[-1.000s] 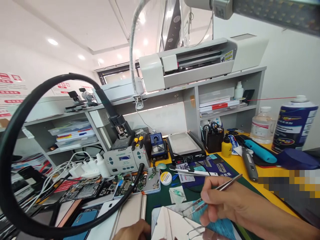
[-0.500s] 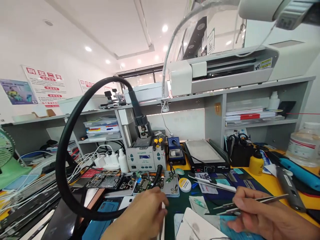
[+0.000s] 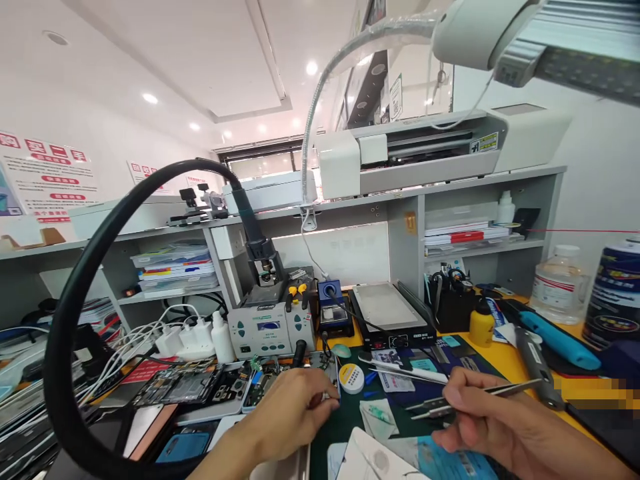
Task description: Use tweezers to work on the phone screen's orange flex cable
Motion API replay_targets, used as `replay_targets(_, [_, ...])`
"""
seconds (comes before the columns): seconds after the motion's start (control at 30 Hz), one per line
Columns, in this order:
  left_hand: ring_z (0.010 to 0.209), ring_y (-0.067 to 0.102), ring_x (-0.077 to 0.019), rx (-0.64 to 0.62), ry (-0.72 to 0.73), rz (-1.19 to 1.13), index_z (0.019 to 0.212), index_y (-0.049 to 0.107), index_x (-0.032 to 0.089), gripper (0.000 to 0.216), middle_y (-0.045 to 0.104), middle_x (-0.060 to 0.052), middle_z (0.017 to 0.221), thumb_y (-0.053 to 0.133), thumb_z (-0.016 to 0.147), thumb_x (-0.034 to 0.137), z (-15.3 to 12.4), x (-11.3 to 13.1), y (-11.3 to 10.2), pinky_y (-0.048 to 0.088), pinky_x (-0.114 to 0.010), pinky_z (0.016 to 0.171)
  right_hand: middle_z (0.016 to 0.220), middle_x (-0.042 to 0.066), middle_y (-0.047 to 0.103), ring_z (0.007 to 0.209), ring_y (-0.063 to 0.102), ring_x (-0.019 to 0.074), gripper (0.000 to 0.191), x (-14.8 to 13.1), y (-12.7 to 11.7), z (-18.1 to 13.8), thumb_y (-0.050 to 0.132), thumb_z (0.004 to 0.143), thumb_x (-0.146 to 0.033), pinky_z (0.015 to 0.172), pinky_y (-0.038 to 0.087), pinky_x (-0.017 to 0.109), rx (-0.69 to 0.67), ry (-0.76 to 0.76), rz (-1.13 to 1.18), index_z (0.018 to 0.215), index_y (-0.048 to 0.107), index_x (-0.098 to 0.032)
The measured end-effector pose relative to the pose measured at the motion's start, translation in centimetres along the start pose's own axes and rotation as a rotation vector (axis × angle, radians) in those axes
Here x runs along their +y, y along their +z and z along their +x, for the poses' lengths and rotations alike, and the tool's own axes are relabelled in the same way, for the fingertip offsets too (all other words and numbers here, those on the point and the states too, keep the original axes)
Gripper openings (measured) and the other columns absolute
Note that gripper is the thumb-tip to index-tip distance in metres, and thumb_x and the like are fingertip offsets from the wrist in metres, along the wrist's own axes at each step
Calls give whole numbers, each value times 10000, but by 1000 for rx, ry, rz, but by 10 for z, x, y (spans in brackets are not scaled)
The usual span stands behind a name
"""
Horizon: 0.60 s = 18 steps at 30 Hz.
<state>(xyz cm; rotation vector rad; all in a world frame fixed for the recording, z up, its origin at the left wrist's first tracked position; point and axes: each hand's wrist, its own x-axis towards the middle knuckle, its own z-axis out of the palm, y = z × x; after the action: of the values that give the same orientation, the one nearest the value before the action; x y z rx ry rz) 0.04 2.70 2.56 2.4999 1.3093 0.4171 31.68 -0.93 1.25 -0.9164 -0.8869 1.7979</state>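
The right hand (image 3: 493,427) pinches a pair of metal tweezers (image 3: 465,398) between thumb and forefinger, the other fingers curled loosely beneath; the tips point left over the dark green mat (image 3: 345,420) near the front edge of the bench. The left hand (image 3: 293,413) reaches forward with its fingers bent down onto the opened phone (image 3: 260,387) that lies at the mat's left edge, just below the black nozzle of the hot-air hose (image 3: 299,351); whether these fingers grip anything cannot be told, since the knuckles hide their tips. A round yellow-labelled tin (image 3: 351,378) sits just right of that hand, on the mat. Behind, toward the back edge of the bench, stands the grey soldering station (image 3: 270,328), its display lit but unreadable. Right of it is a black heating plate (image 3: 387,310). At the right edge a clear bottle (image 3: 557,283) bears a red-striped label, its writing too small to read. Wall posters (image 3: 47,177) at the left carry red Chinese characters.
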Motion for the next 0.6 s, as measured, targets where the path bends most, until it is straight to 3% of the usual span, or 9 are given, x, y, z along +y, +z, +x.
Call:
replay_targets(0.2, [739, 631, -160, 51, 56, -13, 1078, 777, 267, 332, 716, -22, 883, 465, 1031, 368, 6, 1, 8, 403, -265, 669, 683, 18, 702, 767, 726, 242, 180, -4, 5, -6, 820, 912, -318, 853, 604, 380, -12, -36, -9, 861, 703, -191])
replay_targets(0.43, [744, 662, -212, -106, 184, 97, 1084, 806, 291, 308, 766, -70, 932, 513, 990, 306, 31, 4, 5, 276, -332, 641, 676, 24, 693, 796, 728, 253, 268, -10, 12, -12, 820, 901, -348, 859, 596, 368, -12, -34, -57, 765, 649, -194])
replay_targets(0.6, [769, 639, -162, -106, 118, -145, 982, 828, 269, 225, 762, -28, 883, 624, 956, 359, 39, 7, 2, 380, -270, 696, 665, 19, 688, 796, 738, 264, 271, -11, 14, -12, 818, 887, -349, 824, 589, 353, -25, -50, -79, 755, 639, -195])
